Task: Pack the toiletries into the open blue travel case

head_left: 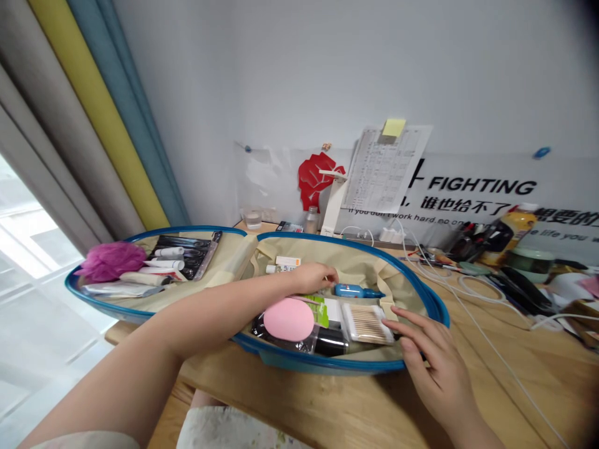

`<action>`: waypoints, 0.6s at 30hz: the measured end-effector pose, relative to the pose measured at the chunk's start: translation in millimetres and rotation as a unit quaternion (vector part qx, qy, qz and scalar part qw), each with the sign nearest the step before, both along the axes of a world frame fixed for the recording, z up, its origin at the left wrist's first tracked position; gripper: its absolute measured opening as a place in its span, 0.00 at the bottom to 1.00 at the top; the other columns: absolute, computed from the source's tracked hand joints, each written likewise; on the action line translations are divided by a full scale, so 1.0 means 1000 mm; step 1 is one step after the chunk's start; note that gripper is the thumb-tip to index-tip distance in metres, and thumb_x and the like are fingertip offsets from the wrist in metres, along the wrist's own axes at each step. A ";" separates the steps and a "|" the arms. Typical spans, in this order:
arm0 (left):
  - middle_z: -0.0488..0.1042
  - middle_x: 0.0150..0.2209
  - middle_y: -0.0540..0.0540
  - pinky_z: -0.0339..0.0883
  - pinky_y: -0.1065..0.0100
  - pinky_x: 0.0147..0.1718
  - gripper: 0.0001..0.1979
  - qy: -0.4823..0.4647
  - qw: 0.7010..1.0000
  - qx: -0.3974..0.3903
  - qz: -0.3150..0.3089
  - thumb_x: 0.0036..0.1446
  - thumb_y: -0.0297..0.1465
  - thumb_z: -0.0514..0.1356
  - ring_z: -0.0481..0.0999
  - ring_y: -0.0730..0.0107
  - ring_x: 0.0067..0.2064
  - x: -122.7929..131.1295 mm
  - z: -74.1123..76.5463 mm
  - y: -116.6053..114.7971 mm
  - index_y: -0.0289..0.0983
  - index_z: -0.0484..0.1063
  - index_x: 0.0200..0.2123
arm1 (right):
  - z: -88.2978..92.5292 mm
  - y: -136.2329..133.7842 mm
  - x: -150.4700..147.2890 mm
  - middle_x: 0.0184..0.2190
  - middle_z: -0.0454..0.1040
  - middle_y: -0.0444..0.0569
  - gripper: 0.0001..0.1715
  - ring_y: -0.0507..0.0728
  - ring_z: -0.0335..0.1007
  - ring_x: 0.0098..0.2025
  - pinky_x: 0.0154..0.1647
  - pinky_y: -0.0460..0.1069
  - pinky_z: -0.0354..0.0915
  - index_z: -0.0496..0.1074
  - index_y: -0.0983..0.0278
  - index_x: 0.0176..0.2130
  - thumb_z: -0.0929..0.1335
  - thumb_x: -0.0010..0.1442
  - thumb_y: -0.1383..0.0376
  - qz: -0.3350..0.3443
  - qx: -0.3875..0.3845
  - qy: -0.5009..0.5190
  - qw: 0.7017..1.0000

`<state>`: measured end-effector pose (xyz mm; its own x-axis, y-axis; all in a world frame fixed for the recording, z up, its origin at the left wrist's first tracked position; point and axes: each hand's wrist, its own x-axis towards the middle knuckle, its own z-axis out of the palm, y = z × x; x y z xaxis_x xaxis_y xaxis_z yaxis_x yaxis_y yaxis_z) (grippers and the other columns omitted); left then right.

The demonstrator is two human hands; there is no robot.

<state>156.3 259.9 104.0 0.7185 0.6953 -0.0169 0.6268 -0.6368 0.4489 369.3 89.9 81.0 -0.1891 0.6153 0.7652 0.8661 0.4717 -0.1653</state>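
Hands (314, 279) (435, 355) over wooden desk (327, 402), wall (299, 75) behind

So the case's blue rim (344, 241) looks like smooth, glossy plastic, while the beige lining (318, 259) reads as matt cloth. Purple puff (112, 262) is rough, frilly mesh — total opposite of the pink sponge (289, 319), which is smooth and pretty matt. The little blue bottle (352, 291) has a plasticky sheen, and the swab pack (367, 324) is clear shiny plastic over woody-looking sticks. Counter (491, 352)? Smooth wood grain, soft sheen — curtains (119, 125) are matt fabric.
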 end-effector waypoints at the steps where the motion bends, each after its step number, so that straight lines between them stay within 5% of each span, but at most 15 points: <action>1: 0.77 0.42 0.51 0.63 0.73 0.40 0.09 0.025 1.000 0.013 -0.008 0.57 0.28 0.58 0.74 0.71 0.42 0.000 -0.001 0.000 0.41 0.73 0.41 | 0.000 0.000 0.000 0.44 0.75 0.49 0.15 0.57 0.71 0.45 0.43 0.54 0.64 0.75 0.58 0.40 0.60 0.62 0.61 0.001 -0.001 -0.001 1.000; 18: 0.79 0.39 0.50 0.62 0.73 0.35 0.10 0.090 0.995 0.037 -0.011 0.57 0.36 0.58 0.75 0.69 0.40 -0.002 -0.001 -0.003 0.41 0.77 0.39 | 0.000 0.000 -0.001 0.44 0.74 0.48 0.14 0.56 0.71 0.44 0.43 0.53 0.63 0.74 0.57 0.41 0.60 0.62 0.62 0.013 0.018 0.001 1.000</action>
<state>154.6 256.4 103.1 0.7237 0.6833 -0.0968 0.6784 -0.6786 0.2814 368.3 90.4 81.3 -0.2022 0.5821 0.7876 0.8535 0.4990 -0.1497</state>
